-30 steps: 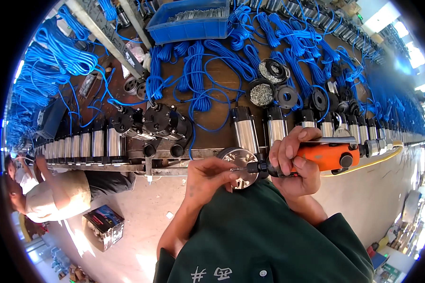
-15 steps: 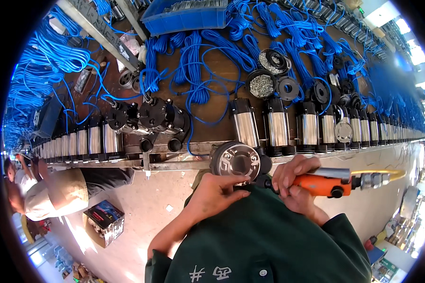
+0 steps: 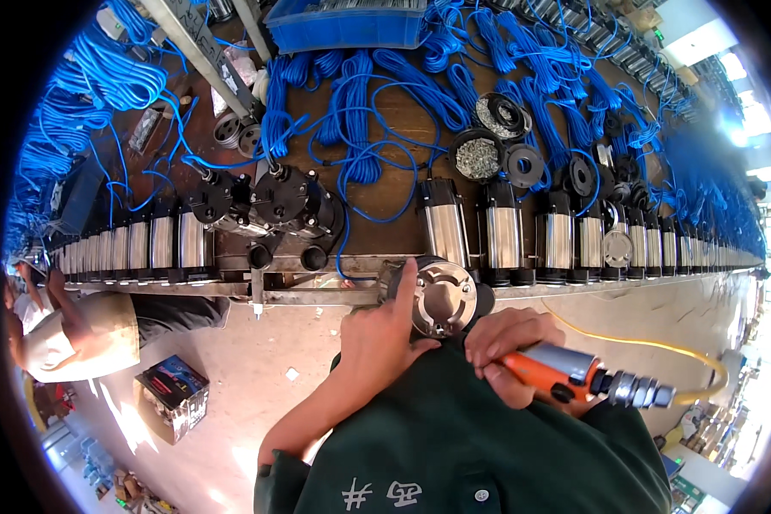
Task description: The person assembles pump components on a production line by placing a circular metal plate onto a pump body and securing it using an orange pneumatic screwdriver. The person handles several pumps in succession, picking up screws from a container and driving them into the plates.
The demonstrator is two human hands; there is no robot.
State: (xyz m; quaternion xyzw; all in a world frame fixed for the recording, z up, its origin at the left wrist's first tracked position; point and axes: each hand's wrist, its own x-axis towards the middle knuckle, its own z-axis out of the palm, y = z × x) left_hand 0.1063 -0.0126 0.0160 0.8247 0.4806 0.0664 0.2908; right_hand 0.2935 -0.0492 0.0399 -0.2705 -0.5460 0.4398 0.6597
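A round metal pump end (image 3: 446, 298) with bolt holes around its rim faces me at the bench edge. My left hand (image 3: 375, 341) lies against its left side, index finger stretched up along the rim and thumb out near the lower edge; the other fingers are mostly hidden. Just right of the pump, my right hand (image 3: 507, 344) is closed around an orange and silver air screwdriver (image 3: 558, 372). Its hose fitting points to the lower right, with a yellow hose (image 3: 718, 370) attached. The tool's front end is covered by my fingers.
Steel pump bodies (image 3: 559, 238) line the bench edge on both sides. Two black-topped pumps (image 3: 293, 204) stand left of centre. Blue cable coils (image 3: 351, 111), a dish of screws (image 3: 477, 159) and a blue bin (image 3: 343, 27) lie behind. A person (image 3: 81, 334) is at far left.
My left index finger has gone from the pump's lower rim to pointing up its left side. The screwdriver has swung its back end down toward me, and the yellow hose now loops lower.
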